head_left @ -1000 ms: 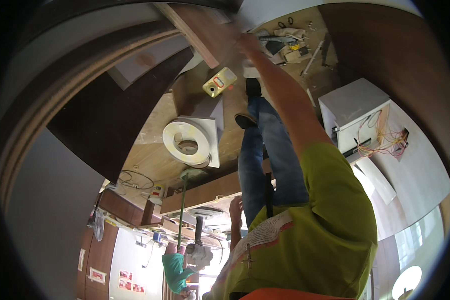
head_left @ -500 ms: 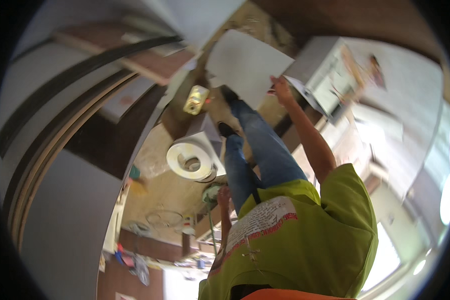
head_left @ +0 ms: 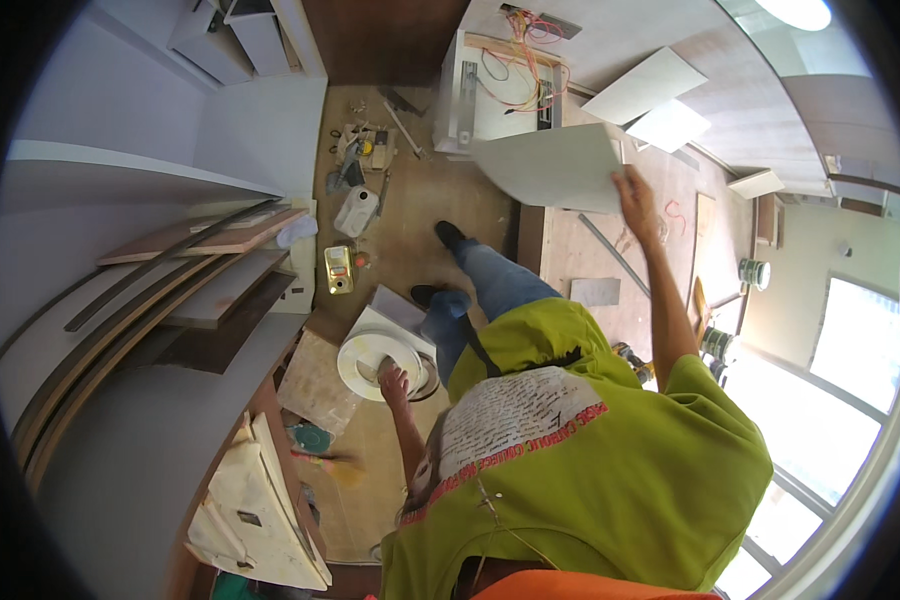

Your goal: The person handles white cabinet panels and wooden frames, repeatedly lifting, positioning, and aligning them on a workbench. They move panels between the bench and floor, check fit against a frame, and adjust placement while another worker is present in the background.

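My right hand is closed on the edge of a white panel, which is tilted and blurred by motion. It hangs in the air in front of me, beside an open white drawer box. My left hand is low at my left side, over the rim of a large white roll of strip material. Its fingers are small and smeared, so whether they touch the roll or hold anything is unclear. The roll lies on a white box beside my leg.
A yellow tin, a white jug and scattered tools lie on the floor ahead. Long strips and boards lean at left. The white drawer box holds red wires. Paint cans stand at right.
My right hand has moved right with the white panel, lifting and tilting it. My left hand has shifted onto the roll; the green thing by it before no longer shows. My view has turned.
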Action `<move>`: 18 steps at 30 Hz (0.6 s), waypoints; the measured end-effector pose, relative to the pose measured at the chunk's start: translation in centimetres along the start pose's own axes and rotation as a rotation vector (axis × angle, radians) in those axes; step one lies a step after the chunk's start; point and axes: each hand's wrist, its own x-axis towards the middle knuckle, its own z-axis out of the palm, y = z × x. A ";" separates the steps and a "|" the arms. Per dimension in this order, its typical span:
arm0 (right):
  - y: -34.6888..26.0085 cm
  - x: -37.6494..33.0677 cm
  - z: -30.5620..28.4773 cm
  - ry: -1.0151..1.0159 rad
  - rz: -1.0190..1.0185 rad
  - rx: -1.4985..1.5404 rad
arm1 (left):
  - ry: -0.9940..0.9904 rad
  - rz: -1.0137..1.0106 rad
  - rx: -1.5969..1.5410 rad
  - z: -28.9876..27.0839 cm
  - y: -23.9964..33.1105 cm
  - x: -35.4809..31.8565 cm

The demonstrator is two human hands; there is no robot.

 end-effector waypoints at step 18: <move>20.7 24.5 -16.5 0.025 -0.144 -0.375 | -0.034 0.175 0.189 12.0 3.3 -1.0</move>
